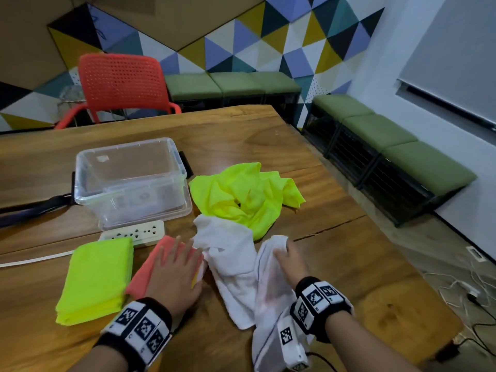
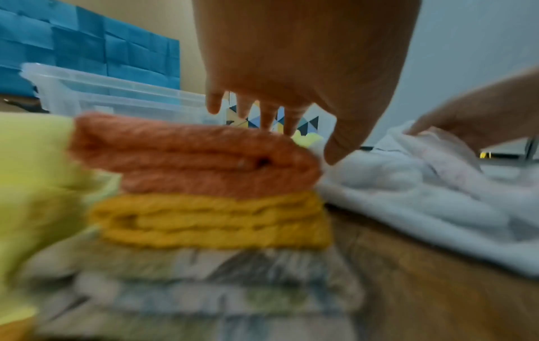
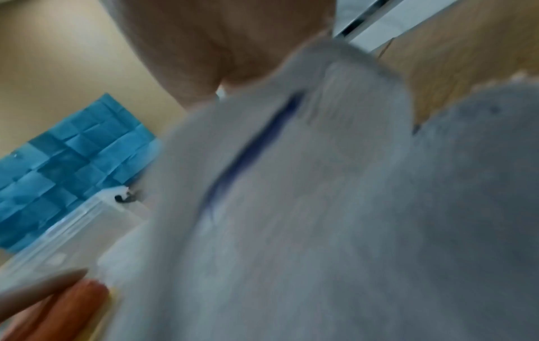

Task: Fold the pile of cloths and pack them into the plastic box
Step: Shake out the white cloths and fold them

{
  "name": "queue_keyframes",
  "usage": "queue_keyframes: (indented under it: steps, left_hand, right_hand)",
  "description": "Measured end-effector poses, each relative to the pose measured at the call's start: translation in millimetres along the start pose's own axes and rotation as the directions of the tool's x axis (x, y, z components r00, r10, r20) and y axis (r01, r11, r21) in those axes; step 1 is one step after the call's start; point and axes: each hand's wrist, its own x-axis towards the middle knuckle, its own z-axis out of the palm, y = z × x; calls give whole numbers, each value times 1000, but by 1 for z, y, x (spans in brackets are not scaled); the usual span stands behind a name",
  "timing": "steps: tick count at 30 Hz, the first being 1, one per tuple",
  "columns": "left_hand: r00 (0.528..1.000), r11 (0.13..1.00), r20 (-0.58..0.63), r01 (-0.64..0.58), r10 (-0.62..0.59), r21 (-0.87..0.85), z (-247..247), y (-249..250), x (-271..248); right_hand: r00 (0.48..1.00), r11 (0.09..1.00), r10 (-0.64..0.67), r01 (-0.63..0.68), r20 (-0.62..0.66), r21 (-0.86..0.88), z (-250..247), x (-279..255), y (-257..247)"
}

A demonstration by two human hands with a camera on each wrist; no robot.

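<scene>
While the box [image 1: 128,181] stands empty at the far left of the table [image 1: 308,146], nothing has been packed. A folded stack is seen near the front edge: an orange cloth [image 2: 192,154] on top, a yellow one [image 2: 210,221] under it and patterned ones below, with a folded lime cloth [image 1: 98,277] just beside. The left hand [image 1: 174,275] is laid flat, fingers straight, over the orange cloth. A white cloth [image 1: 236,267], still crumpled, is grasped at its top edge by the right hand [image 1: 291,260]. At least 2 cloths are judged left to fold, the white one and the loose lime heap [image 1: 247,194] behind it.
</scene>
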Motion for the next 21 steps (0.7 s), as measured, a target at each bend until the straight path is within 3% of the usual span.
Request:
queue_keyframes:
  steps: [2,4,7,8,10,14,16,17,19,21]
  left_hand:
    - [991,997,137,-4,-6,72,12,-10,-6]
    - [984,999,178,8,-14,38,23,-8,-5]
    - [982,991,133,137,-136,3,29,-1,5]
    - [979,983,108,178,-173,-43,31,0,9]
    - [943,939,38,332,-330,-88,26,-4,20]
    - [835,835,153,544,-529,-81,20,-14,43]
    - [813,809,159,578,-560,-103,23,-14,50]
    - [815,809,154,576,-558,-120,20,-11,52]
    - [871,862,135,488,-472,-137,14,0,56]
    - [970,963,46,243,-239,-115,7,13,58]
  right_hand:
    - [995,996,-87,86,-40,-27,11,0,-3]
    - [971,950,-200,226,134,-216,32,-6,-13]
    - [884,674,-187,433,429,-599,72,-13,-17]
    - [874,598,-171,459,455,-657,82,-15,-16]
    - [883,542,-182,458,433,-704,91,-14,-14]
    - [901,585,-146,412,409,-699,79,-6,-11]
    - [895,700,-110,379,433,-605,68,-6,-13]
    - [906,791,-125,337,404,-511,64,-7,-12]
    - [968,958,-131,179,213,-223,56,-7,-13]
    - [998,999,48,-48,50,1,48,-1,-11]
